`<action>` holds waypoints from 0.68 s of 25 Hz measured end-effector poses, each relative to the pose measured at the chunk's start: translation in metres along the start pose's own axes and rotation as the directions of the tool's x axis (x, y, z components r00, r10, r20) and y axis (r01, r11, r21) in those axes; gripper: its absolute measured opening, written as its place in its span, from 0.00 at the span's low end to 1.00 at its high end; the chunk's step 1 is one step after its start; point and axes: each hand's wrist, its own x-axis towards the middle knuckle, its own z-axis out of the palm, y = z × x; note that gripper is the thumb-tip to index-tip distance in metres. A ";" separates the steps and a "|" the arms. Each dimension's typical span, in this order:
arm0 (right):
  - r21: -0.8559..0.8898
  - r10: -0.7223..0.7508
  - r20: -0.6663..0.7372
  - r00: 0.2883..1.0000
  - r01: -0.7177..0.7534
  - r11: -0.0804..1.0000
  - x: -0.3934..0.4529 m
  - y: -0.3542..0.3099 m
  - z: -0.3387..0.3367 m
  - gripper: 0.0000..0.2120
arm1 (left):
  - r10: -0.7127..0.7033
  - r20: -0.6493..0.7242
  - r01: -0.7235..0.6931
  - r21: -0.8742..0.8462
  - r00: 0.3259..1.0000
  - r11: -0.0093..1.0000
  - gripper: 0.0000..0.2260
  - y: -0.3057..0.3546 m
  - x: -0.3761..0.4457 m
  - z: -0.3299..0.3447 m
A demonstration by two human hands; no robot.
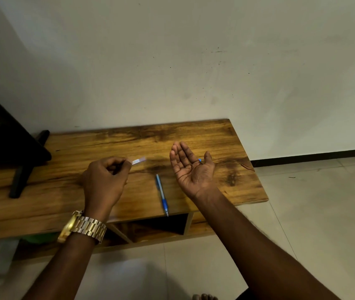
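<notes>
Left hand (105, 180) grip on clear tube (138, 161); blue pen (161, 194) near, rightward.

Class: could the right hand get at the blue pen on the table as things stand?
Probably yes: the right hand is open, palm up, and the blue pen lies uncovered on the table close beside it, nothing between.

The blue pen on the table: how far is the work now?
Done: blue pen lies on the table, apart from both hands. In hand: left hand pinches a small blurred clear piece; right hand is open, palm up. Left: probably joining piece and pen.
</notes>
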 end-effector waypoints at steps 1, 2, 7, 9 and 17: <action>-0.017 -0.001 -0.029 1.000 0.001 1.000 0.000 -0.003 0.001 0.39 | -0.041 -0.013 0.041 0.012 0.999 0.999 0.02 -0.012 0.003 0.000; -0.036 0.001 -0.059 0.998 -0.003 0.999 0.000 -0.006 0.001 0.36 | -0.070 -0.021 0.070 0.041 0.997 0.997 0.04 -0.025 0.006 0.000; -0.097 -0.018 -0.168 0.986 0.002 0.995 0.004 -0.013 0.000 0.28 | -0.049 -0.007 0.049 0.308 0.999 0.950 0.08 -0.055 0.015 0.013; -0.085 -0.031 -0.156 0.987 0.017 0.996 0.004 -0.015 0.001 0.27 | -0.025 -0.018 0.030 0.382 1.000 0.924 0.07 -0.052 0.017 0.017; -0.140 -0.051 -0.148 0.988 0.030 0.990 -0.004 -0.025 0.002 0.20 | -0.069 -0.025 0.073 0.468 0.997 0.881 0.08 -0.056 0.027 0.020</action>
